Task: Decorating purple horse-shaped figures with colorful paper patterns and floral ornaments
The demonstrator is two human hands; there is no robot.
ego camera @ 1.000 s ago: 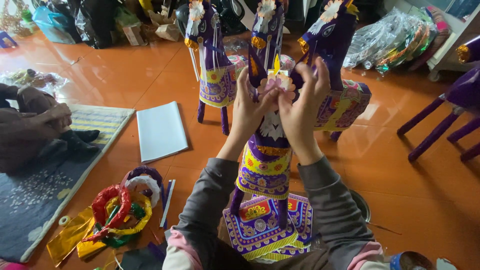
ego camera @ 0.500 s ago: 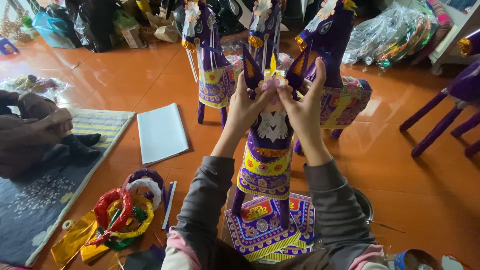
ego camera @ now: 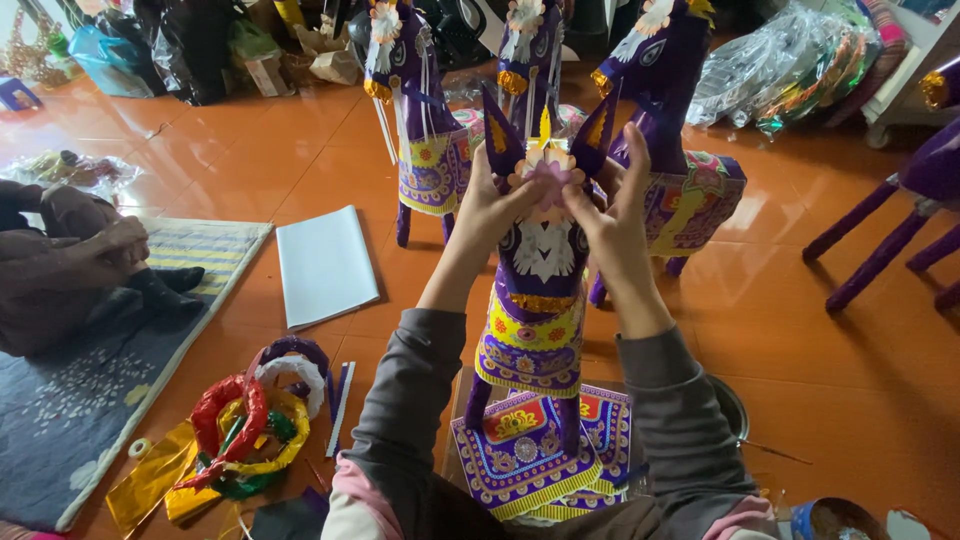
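A purple paper horse (ego camera: 540,300) with yellow and pink trim stands in front of me on patterned paper sheets (ego camera: 520,450). My left hand (ego camera: 492,205) and my right hand (ego camera: 610,215) are raised to its head, between the two pointed ears. Both pinch a pink and cream paper flower (ego camera: 548,172) against the forehead. Grey sleeves with pink cuffs cover my forearms.
Three more purple paper horses (ego camera: 425,120) stand behind on the orange tiled floor. A white sheet stack (ego camera: 325,265) lies left, with coloured foil tape rolls (ego camera: 250,420) near it. Another person (ego camera: 70,260) sits on a mat (ego camera: 90,400) at the left. Purple legs (ego camera: 880,230) stand right.
My hands closed in from the sides of the horse's head to its forehead and now press the paper flower there. The view shifted slightly closer.
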